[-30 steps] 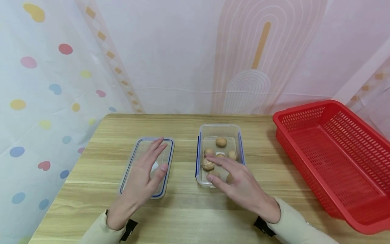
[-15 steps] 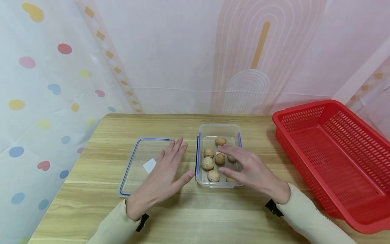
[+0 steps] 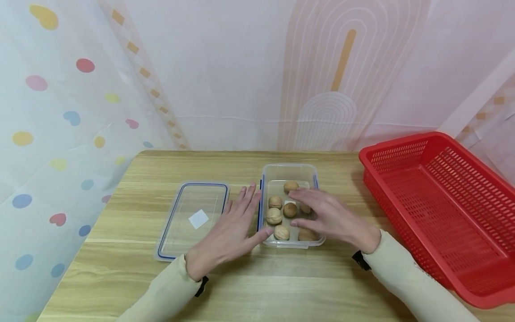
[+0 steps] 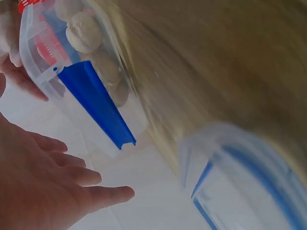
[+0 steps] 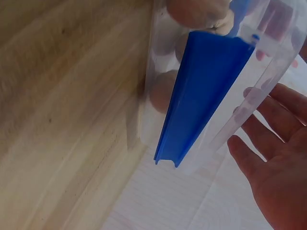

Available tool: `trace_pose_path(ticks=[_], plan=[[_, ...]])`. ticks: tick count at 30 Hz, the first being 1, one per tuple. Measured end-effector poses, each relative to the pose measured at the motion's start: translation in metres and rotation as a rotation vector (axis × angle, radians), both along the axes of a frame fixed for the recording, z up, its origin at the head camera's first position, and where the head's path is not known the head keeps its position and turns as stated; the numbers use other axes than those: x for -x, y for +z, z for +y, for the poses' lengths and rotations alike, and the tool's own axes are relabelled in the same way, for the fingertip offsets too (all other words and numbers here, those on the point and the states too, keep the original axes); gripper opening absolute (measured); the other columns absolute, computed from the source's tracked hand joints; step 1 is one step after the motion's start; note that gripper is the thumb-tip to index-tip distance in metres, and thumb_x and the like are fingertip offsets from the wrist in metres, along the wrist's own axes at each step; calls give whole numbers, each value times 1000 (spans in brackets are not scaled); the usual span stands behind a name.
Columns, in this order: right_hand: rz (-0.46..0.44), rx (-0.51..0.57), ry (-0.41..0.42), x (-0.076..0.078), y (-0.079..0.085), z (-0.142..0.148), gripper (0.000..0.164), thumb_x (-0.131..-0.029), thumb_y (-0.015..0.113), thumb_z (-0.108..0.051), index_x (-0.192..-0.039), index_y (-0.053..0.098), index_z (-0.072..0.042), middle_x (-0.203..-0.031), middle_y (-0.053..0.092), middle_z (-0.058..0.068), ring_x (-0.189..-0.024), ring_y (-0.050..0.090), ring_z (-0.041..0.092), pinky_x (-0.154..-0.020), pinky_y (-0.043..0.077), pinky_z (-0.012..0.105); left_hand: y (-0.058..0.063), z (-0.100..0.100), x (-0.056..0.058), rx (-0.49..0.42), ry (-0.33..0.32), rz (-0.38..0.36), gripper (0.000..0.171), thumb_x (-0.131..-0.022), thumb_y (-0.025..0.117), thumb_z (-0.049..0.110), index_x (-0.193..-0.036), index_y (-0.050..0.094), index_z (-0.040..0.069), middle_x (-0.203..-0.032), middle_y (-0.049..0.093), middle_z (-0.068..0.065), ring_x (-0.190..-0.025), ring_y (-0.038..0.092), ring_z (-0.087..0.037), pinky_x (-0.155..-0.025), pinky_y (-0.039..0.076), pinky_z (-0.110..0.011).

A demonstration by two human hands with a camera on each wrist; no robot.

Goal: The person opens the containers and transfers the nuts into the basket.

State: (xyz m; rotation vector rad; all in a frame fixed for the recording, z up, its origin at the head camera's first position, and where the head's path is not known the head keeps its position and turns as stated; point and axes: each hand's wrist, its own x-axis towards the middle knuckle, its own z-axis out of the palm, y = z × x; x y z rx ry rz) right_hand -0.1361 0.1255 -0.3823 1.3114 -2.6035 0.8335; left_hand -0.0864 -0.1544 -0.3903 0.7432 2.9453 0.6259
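A clear plastic food box (image 3: 289, 171) holds several walnuts (image 3: 274, 216); blue clips (image 5: 204, 91) hang down along its sides. My left hand (image 3: 229, 232) is at the box's left side, fingers straight and spread, holding nothing. In the left wrist view a gap shows between those fingers (image 4: 79, 175) and the box wall. Over the box's right rim reaches my right hand (image 3: 331, 219), its fingers extended above the walnuts. In the right wrist view its fingertips are at the rim; whether they touch it I cannot tell. The box's lid (image 3: 177, 214) lies flat to the left.
A red plastic basket (image 3: 406, 210) stands on the right of the wooden table (image 3: 257, 286). A white square label (image 3: 199, 219) is on the lid. Behind the table hangs a patterned cloth (image 3: 225, 76).
My left hand has moved right, from above the lid to the box's left side. My right hand has shifted a little right, to the box's right rim. Box, walnuts and lid stay put.
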Motion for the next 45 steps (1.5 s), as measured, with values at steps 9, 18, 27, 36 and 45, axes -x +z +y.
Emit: trace_pose_path(ticks=[9, 18, 27, 36, 45], plan=[[34, -121, -13, 13, -2, -4, 66, -89, 83, -37, -136, 64, 4, -137, 66, 16, -131, 60, 35, -111, 47, 51, -5, 7, 5, 17, 7, -21, 94, -102, 40, 69, -166, 16, 4, -173, 4, -14, -158, 4, -34, -121, 18, -69], [-1, -180, 20, 27, -3, -9, 62, -88, 83, -38, -133, 68, 2, -131, 70, 13, -124, 64, 30, -107, 51, 47, -9, 8, 10, 50, 2, -42, 94, -102, 42, 68, -166, 13, 5, -174, 2, -12, -158, 5, -34, -121, 20, -68], [-2, -263, 24, 33, -4, -16, 56, -90, 82, -38, -129, 71, 1, -118, 75, 10, -107, 70, 24, -96, 58, 42, -10, 8, 11, 70, -8, -50, 96, -102, 39, 70, -166, 6, 7, -174, -3, -8, -159, 6, -35, -121, 20, -67], [2, -313, 19, 37, -7, -20, 51, -88, 84, -38, -122, 75, -1, -91, 75, 1, -70, 54, 6, -68, 55, 29, -11, 9, 11, 77, -15, -51, 95, -103, 37, 70, -166, 6, 6, -174, -1, -9, -158, 9, -35, -121, 21, -68], [-1, -316, 18, 38, -9, -22, 41, -88, 85, -33, -117, 78, -5, -77, 67, -8, -63, 48, 2, -61, 48, 25, -10, 9, 11, 72, -9, -74, 95, -103, 41, 68, -166, 3, 8, -174, -1, -8, -158, 8, -34, -121, 20, -67]])
